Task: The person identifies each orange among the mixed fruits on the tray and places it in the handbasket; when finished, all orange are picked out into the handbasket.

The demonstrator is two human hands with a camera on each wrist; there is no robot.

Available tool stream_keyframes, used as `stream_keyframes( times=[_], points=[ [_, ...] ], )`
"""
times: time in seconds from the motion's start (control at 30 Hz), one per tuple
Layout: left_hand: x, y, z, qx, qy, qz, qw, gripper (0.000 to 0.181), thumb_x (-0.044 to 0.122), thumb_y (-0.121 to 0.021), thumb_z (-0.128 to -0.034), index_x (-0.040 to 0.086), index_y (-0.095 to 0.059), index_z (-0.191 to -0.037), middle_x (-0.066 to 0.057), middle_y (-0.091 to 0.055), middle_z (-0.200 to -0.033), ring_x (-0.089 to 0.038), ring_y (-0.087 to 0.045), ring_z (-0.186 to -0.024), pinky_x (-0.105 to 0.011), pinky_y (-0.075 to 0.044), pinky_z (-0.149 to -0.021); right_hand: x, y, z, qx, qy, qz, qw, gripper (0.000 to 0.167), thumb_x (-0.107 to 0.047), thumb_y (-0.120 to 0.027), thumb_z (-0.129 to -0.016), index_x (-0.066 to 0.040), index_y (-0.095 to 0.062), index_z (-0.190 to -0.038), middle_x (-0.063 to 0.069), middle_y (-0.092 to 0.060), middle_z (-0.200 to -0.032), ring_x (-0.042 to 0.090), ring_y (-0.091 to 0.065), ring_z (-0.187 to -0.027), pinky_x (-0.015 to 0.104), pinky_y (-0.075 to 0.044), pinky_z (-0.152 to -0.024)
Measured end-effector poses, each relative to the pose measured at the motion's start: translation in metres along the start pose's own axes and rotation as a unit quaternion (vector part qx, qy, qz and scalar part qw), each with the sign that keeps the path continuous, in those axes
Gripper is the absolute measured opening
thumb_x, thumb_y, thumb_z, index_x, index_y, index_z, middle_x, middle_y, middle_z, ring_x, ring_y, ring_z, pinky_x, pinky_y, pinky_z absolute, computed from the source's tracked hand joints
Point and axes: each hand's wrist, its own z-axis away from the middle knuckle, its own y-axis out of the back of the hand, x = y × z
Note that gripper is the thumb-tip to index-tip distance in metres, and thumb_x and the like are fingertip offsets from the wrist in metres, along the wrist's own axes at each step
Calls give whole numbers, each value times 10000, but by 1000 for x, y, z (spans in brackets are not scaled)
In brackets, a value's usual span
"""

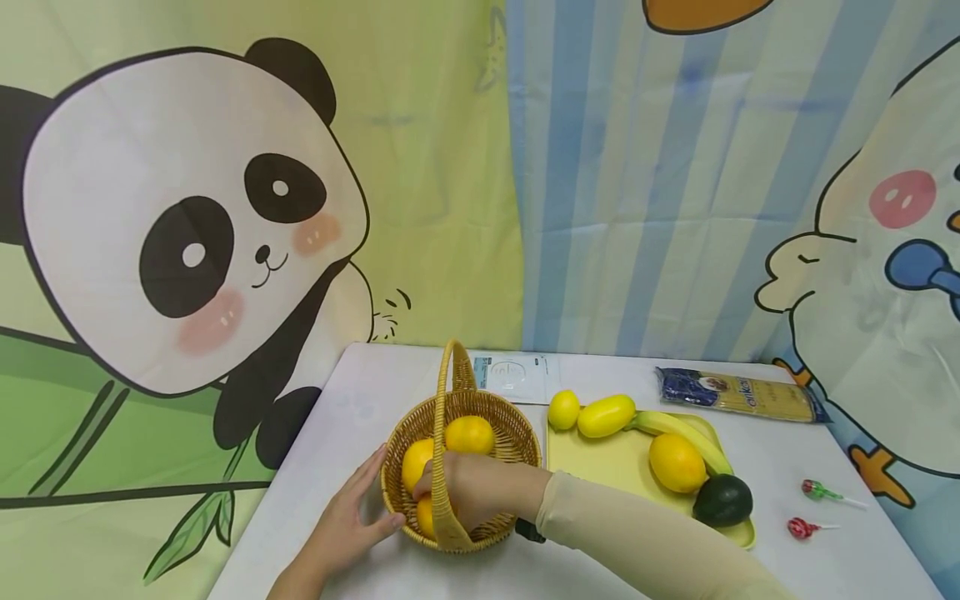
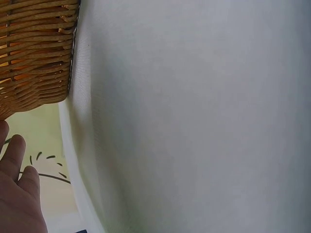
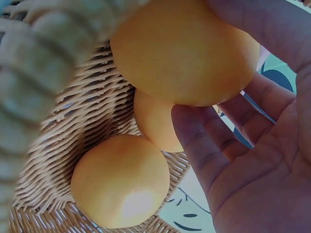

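A wicker basket (image 1: 525,433) (image 2: 39,53) with a tall handle holds several oranges, among them one at the back (image 1: 469,435) (image 3: 120,181) and one at the left (image 1: 417,464). Reaching in under the handle, my right hand (image 1: 480,487) (image 3: 262,160) grips an orange (image 3: 184,53) between thumb and fingers; the handle and hand partly cover this in the head view. My left hand (image 1: 341,525) (image 2: 19,189) is at the basket's left side, fingers extended along the outer wall and thumb near the front rim.
Right of the basket, a yellow tray (image 1: 600,467) bears a lemon (image 1: 563,410), a longer yellow fruit (image 1: 606,416), a banana (image 1: 697,433), an orange fruit (image 1: 677,462) and a dark green avocado (image 1: 723,501). Farther right lie a pasta packet (image 1: 742,395) and two lollipops (image 1: 817,490). A flat packet (image 1: 513,377) lies behind.
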Motion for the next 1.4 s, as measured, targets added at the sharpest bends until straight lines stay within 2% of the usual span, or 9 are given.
stream_keyframes(
  times=[0.33, 0.43, 0.53, 0.63, 0.87, 1.1, 1.17, 1.23, 1.4],
  points=[
    [1, 1, 1, 0, 31, 22, 10000, 1068, 474, -888, -791, 286, -298, -1661, 71, -340, -1712, -264, -406, -1542, -538, -354, -1192, 1, 0, 2, -79, -46, -294, 9995, 585, -346, -904, -823, -246, -665, -1347, -198, -700, -1271, -17, -596, -1136, 142, -485, -1055],
    [2, 1, 1, 50, -4, 91, 9999, 1056, 452, -894, -789, 269, -320, -1656, 23, -368, -1705, -245, -402, -1544, -298, -309, -1233, 4, 1, 3, 4, -32, -569, 9984, 628, -341, -915, -811, -221, -668, -1376, -173, -706, -1302, -13, -608, -1170, 147, -487, -1064],
    [4, 2, 1, 94, -98, 223, 9997, 1045, 419, -901, -788, 236, -339, -1650, -31, -387, -1697, -290, -409, -1536, -55, -168, -1181, 8, 5, 6, 108, -98, -871, 9961, 672, -305, -934, -781, -198, -672, -1391, -131, -705, -1343, 19, -614, -1242, 169, -480, -1103],
    [4, 2, 1, 103, -147, 244, 9995, 1043, 405, -900, -791, 225, -338, -1650, -37, -384, -1698, -331, -412, -1528, 12, -100, -1134, 11, 12, 10, 139, -368, -1020, 9940, 657, -288, -940, -761, -217, -692, -1365, -132, -684, -1373, 47, -595, -1299, 197, -474, -1133],
    [5, 2, 1, 83, -30, 122, 9999, 1053, 426, -903, -786, 251, -330, -1653, -6, -383, -1698, -296, -416, -1529, -132, -196, -1202, 17, 27, 16, 310, -623, -870, 9938, 696, -377, -930, -762, -204, -670, -1384, -102, -653, -1409, 77, -585, -1307, 218, -476, -1145],
    [5, 3, 0, 31, 5, 102, 9999, 1060, 422, -904, -786, 259, -320, -1656, -28, -388, -1696, -331, -421, -1523, -546, -336, -1190, 25, 41, 27, 619, -1127, -1126, 9853, 836, -450, -890, -814, -335, -501, -1545, -44, -534, -1566, 176, -501, -1453, 384, -437, -1233],
    [5, 3, 0, 11, 30, 95, 9999, 1062, 422, -904, -784, 264, -319, -1656, -23, -386, -1697, -326, -420, -1525, -502, -340, -1206, 28, 44, 31, 784, -1218, -1284, 9811, 855, -451, -885, -821, -342, -474, -1562, -44, -521, -1573, 178, -493, -1460, 404, -443, -1229],
    [5, 2, 0, 5, 42, 93, 9999, 1061, 426, -903, -784, 268, -319, -1656, -20, -386, -1697, -318, -418, -1528, -371, -311, -1233, 31, 48, 35, 985, -1252, -1415, 9770, 848, -456, -881, -823, -296, -487, -1557, -35, -520, -1574, 189, -482, -1473, 420, -441, -1231],
    [4, 2, 1, 25, 0, 228, 9997, 1052, 421, -901, -790, 257, -325, -1654, -40, -384, -1697, -335, -412, -1530, -65, -124, -1171, 41, 57, 45, 1405, -1391, -1750, 9645, 853, -444, -881, -830, -209, -496, -1554, -18, -490, -1611, 222, -418, -1532, 470, -402, -1259]
  ],
)
